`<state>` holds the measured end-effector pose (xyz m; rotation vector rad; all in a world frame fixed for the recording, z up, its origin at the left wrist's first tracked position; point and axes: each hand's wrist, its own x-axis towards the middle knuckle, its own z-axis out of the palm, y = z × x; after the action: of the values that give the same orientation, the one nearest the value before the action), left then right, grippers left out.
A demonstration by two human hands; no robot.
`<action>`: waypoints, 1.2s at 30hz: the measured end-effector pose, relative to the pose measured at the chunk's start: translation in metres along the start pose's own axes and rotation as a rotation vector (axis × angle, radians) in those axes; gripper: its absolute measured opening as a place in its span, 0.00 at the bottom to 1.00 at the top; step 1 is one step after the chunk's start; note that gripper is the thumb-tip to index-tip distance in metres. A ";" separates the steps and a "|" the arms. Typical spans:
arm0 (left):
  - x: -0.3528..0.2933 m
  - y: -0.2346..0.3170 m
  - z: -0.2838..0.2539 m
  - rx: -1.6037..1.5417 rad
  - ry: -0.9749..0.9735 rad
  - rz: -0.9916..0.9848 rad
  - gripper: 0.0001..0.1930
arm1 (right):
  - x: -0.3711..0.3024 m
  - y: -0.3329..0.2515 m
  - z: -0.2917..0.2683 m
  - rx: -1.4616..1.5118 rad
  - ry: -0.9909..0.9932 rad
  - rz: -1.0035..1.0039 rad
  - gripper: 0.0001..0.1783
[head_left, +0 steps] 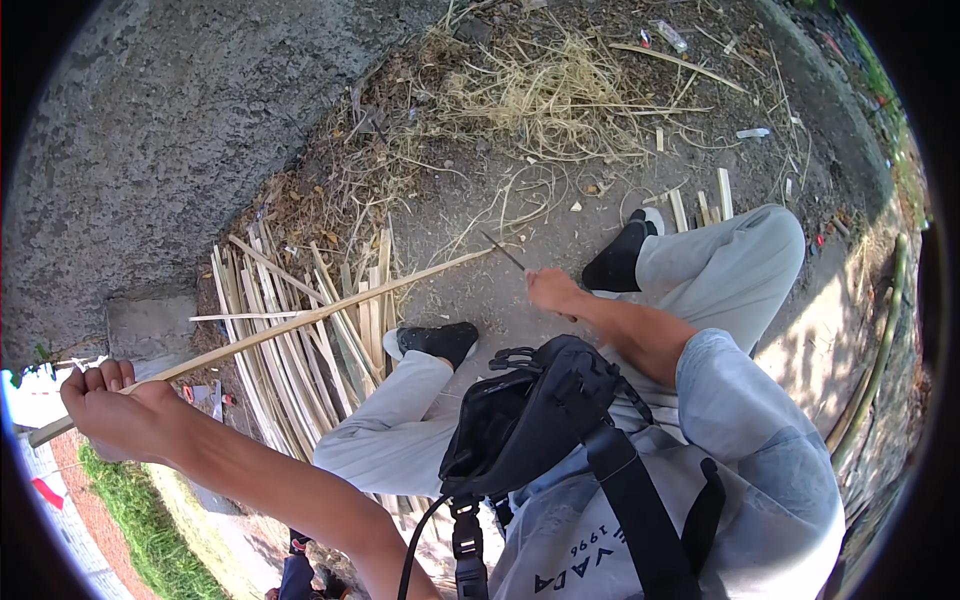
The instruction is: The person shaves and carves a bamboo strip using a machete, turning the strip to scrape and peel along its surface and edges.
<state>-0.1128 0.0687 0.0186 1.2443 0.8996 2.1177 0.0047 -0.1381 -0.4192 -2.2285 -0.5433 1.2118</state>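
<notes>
My left hand (125, 410) is wrapped round a long pale bamboo strip (340, 305) near its thick end. The strip slants up to the right across the space in front of my legs. Closed round a knife handle, my right hand (553, 292) is low between my feet. The knife's thin dark blade (503, 250) points up and left, with the strip's far tip beside it; whether they touch I cannot tell. Under the strip, to the left, lies a pile of split bamboo strips (270, 350).
Curly shavings (560, 95) are heaped on the ground ahead. Plastic bottles (672, 37) lie at the far right. A rough concrete slab (200, 130) fills the far left. My black shoes (440, 343) flank the work, and a black bag (540, 410) hangs at my waist.
</notes>
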 end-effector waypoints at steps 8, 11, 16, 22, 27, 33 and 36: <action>0.004 0.005 -0.014 -0.046 0.005 -0.043 0.11 | 0.012 0.013 0.028 -0.126 0.128 -0.154 0.35; -0.004 0.003 -0.018 -0.078 -0.041 -0.027 0.11 | 0.022 0.016 0.020 -0.024 0.106 -0.085 0.34; -0.008 0.009 -0.023 -0.029 -0.015 0.001 0.10 | -0.020 -0.033 0.013 -0.103 0.099 -0.289 0.35; -0.014 0.019 -0.020 -0.048 0.013 0.002 0.09 | -0.002 0.010 0.025 -0.112 0.120 -0.178 0.32; -0.011 0.001 -0.023 -0.063 -0.083 -0.029 0.08 | 0.035 0.054 0.007 -0.329 -0.084 -0.366 0.33; -0.003 0.011 -0.027 -0.100 -0.045 -0.003 0.10 | -0.010 -0.023 0.012 -0.154 0.050 -0.252 0.30; 0.005 0.006 -0.033 -0.136 -0.031 -0.033 0.12 | 0.011 0.026 0.017 -0.093 0.014 0.016 0.30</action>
<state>-0.1451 0.0590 0.0135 1.1827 0.7441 2.0906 -0.0017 -0.1467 -0.4502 -2.3209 -0.5879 1.2008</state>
